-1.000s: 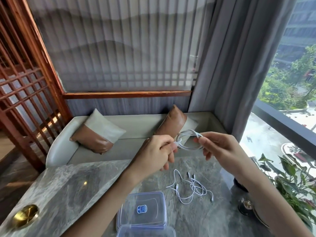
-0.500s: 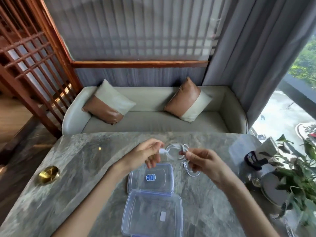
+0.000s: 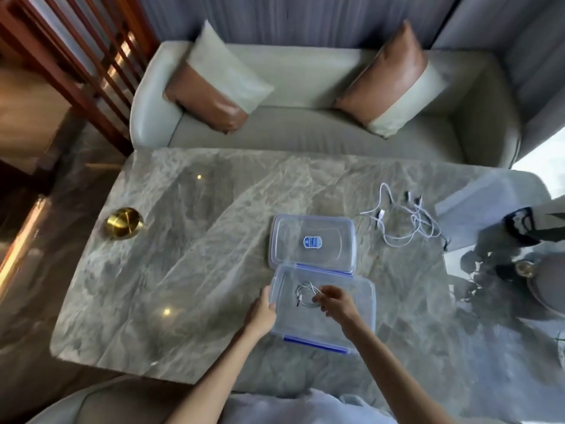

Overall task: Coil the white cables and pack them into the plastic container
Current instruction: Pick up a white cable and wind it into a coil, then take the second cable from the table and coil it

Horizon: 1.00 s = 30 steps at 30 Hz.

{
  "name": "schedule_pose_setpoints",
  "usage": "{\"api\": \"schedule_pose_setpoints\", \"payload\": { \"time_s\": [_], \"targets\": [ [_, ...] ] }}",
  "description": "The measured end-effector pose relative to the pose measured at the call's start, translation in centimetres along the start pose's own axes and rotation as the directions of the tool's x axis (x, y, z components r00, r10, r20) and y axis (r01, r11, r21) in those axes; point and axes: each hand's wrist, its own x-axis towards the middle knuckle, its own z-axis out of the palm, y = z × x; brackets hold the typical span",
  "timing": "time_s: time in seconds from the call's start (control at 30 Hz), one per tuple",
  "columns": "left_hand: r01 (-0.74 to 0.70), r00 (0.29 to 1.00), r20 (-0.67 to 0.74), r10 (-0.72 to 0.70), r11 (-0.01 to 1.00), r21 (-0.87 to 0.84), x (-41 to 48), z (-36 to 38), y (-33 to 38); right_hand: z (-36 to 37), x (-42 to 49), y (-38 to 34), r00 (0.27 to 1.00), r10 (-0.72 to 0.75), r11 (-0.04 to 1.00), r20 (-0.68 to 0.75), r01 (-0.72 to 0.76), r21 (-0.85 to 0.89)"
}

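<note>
Okay, so the coiled cable (image 3: 307,296) is down inside the plastic container (image 3: 351,330), in its left half. My right hand (image 3: 336,304) has its grip pinched on the right side of the coil. I can't tell if the coil is on the floor of the box yet, since the clear plastic makes that hard to read. My left hand (image 3: 263,313) has its grip clamped on the container's left wall to steady it.

To do this bit well, I'd lower the coil until it lies flat. Then I'd ease the pinch off slowly so the loops don't spring open, with the plug ends tucked inside the ring. Parking it toward one side should leave room for the rest.

Going outward, the lid (image 3: 312,243) lies flat on the table (image 3: 183,270) just beyond the container, touching its far edge. The loose cables (image 3: 406,221) sit in a tangle beyond and to the right of the container, just past the lid's right end. The reach there looks open, but I'd guess that knot needs teasing apart before coiling.

A brass bowl (image 3: 122,223) sits well off to the container's left. Some dark clutter (image 3: 519,224) sits well off to its right, and a sofa (image 3: 305,130) with two cushions is on the far side.
</note>
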Motion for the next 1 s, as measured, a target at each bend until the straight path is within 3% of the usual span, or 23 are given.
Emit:
{"api": "schedule_pose_setpoints", "payload": {
  "time_s": [0.2, 0.47, 0.67, 0.9, 1.0],
  "targets": [
    [-0.016, 1.000, -0.020, 0.016, 1.000, -0.016, -1.0, 1.3, -2.1, 3.6, 3.2, 2.3, 0.984, 0.164, 0.985, -0.067, -0.160, 0.062],
    [0.008, 1.000, 0.002, -0.008, 0.992, -0.122, -2.2, 1.4, -2.8, 7.1, 4.8, 3.6, 0.957, 0.129, 0.992, -0.259, -0.128, 0.023],
    [0.022, 1.000, 0.017, -0.020, 0.991, -0.134, -2.4, 1.5, -2.8, 7.0, 5.0, 4.3, 0.940, 0.125, 0.992, -0.318, -0.127, 0.014],
    [0.052, 0.998, 0.033, -0.048, 0.990, -0.135, -2.6, 1.4, -2.7, 7.4, 5.0, 5.2, 0.955, 0.213, 0.976, -0.208, -0.198, 0.088],
    [0.097, 0.995, 0.040, -0.094, 0.994, -0.053, -2.9, 1.0, -1.8, 6.4, 4.3, 5.0, 0.960, 0.216, 0.965, -0.176, -0.184, 0.185]
  ]
}}
